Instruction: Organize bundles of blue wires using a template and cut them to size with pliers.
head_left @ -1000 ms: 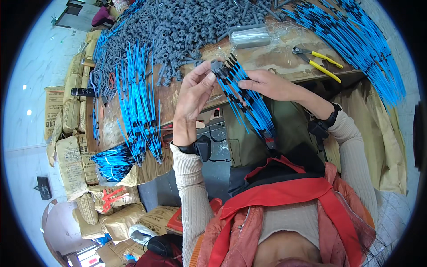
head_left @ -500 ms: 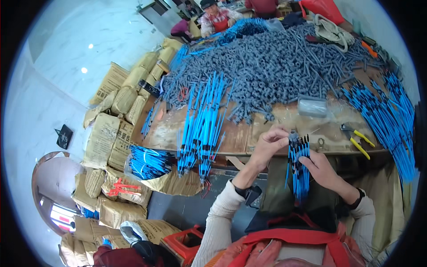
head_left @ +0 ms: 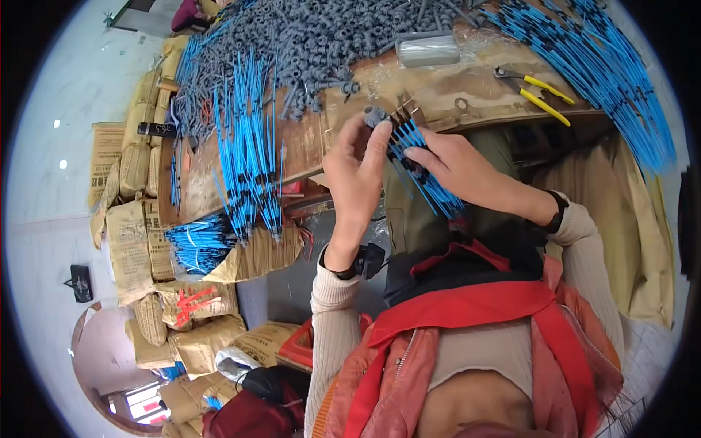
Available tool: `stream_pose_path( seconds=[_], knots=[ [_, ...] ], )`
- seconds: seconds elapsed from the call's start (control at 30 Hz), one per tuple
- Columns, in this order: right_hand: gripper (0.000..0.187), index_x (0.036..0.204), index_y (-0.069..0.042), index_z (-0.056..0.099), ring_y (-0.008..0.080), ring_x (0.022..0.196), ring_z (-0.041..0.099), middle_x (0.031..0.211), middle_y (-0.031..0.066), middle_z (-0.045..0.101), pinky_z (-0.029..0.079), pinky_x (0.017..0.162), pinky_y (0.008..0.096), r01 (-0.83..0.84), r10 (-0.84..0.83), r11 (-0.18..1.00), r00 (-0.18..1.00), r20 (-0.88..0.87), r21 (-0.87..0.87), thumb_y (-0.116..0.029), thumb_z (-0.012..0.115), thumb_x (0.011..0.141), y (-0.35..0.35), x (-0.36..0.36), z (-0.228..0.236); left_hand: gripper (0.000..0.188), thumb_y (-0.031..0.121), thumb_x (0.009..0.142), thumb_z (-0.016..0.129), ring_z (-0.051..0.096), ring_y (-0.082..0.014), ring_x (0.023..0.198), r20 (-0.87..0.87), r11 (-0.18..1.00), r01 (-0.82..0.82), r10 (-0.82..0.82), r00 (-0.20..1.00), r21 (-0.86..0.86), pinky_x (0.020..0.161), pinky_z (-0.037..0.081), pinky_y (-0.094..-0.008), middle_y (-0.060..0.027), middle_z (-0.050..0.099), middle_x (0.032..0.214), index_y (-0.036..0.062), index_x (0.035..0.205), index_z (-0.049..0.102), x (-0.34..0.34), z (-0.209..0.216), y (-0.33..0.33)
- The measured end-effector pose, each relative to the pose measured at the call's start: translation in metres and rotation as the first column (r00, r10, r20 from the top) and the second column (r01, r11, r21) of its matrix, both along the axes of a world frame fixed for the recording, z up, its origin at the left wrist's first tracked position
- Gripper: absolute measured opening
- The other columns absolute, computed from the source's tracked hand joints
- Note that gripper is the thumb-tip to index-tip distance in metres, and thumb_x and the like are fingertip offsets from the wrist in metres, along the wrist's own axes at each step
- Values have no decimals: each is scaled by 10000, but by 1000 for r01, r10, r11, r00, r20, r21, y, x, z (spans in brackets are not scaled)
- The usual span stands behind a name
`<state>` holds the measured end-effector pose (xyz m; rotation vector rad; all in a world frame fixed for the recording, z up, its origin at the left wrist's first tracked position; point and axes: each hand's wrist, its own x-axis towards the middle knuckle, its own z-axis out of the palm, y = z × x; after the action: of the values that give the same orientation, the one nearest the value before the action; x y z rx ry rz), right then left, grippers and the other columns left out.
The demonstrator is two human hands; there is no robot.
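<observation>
Just above my lap, at the table's front edge, my left hand pinches a grey plastic fitting between thumb and fingers. My right hand is closed around a bundle of thin blue tubes with black ends. Those tubes slant from the fitting down toward my waist, their black tips fanned out at the top. The fitting sits right beside the tips; whether a tube is seated in it I cannot tell.
A heap of grey fittings covers the back of the wooden table. Blue tube assemblies lie at left, more blue tubes at right. Yellow-handled pliers and a clear plastic box lie nearby. Stacked sacks stand left.
The head view has swung downward and right, so table and hands appear higher and further left. Both hands stay together at the tube bundle; the left hand has turned, showing more of its back.
</observation>
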<state>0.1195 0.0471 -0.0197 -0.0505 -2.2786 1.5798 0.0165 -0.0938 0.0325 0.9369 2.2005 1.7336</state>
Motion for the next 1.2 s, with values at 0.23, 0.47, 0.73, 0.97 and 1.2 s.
stream_pose_path(
  seconds=[0.23, 0.47, 0.73, 0.97, 1.2],
  knots=[
    [335, 1022, 46, 584, 413, 833, 606, 862, 234, 624, 474, 748, 450, -44, 44, 999, 998, -38, -6, -282, 519, 1017, 8, -1, -2, 251, 124, 943, 688, 583, -41, 823, 28, 990, 75, -79, 996, 120, 745, 465, -197, 8, 658, 907, -46, 1124, 653, -8, -19, 4],
    [471, 911, 43, 596, 372, 781, 581, 803, 207, 599, 460, 729, 433, -147, 144, 985, 989, 38, 87, -404, 502, 1023, 29, -14, -10, 297, 162, 988, 637, 584, -74, 962, 186, 871, 408, -464, 866, 273, 855, 476, -239, -26, 658, 1078, -30, 1212, 605, -49, -28, -2],
    [503, 906, 35, 626, 216, 709, 608, 759, 117, 643, 475, 693, 373, -219, 213, 976, 960, 182, 11, -443, 516, 1016, 32, -16, -4, 343, 222, 1032, 555, 633, -202, 1122, 358, 876, 463, -479, 801, 136, 1016, 462, -367, -169, 664, 1203, -48, 1243, 575, -54, -24, 6],
    [398, 909, 16, 638, 188, 699, 600, 757, 99, 646, 485, 678, 355, -197, 200, 979, 977, 78, -44, -362, 557, 1001, 25, -22, -22, 197, 147, 997, 604, 548, -83, 772, 29, 984, 137, -141, 990, 115, 675, 462, -248, -36, 634, 868, -23, 1096, 610, -23, -46, 12],
    [240, 1073, -7, 618, 380, 784, 651, 843, 206, 650, 507, 695, 409, 127, -128, 989, 992, 19, 74, -176, 667, 909, -6, -3, -4, 223, 145, 1005, 572, 570, -111, 885, 102, 971, 224, -232, 967, 82, 789, 479, -296, -49, 628, 943, -1, 1174, 584, -34, -40, 8]
  ],
)
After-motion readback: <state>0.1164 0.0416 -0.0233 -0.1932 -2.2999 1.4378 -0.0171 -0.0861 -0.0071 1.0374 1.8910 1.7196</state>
